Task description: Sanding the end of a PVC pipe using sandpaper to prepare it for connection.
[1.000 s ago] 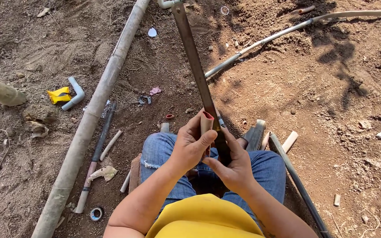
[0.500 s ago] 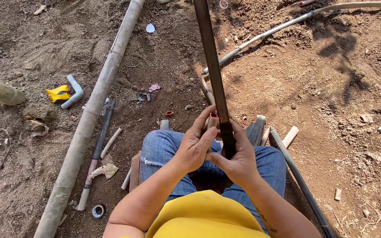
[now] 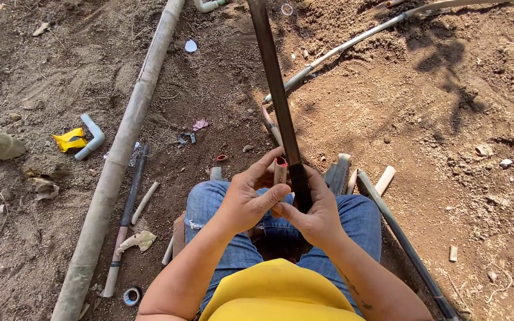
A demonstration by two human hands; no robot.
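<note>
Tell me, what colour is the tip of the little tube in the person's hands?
Red: the short pale tube has a red tip, seen in the head view, pinched by the left hand.

I see one crumpled yellow wrapper point(image 3: 70, 140) lying on the dirt just beside a bent grey pipe piece point(image 3: 91, 137), far left, and no labels, signs or screens.

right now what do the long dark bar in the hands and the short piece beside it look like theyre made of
The long dark bar: probably metal, dull and dark brown, with flat faces and straight edges; rust or paint cannot be told apart. The short pale tube with a red rim: likely plastic pipe, matte cream. The left hand pinches the tube, and the right hand grips the bar.
</note>
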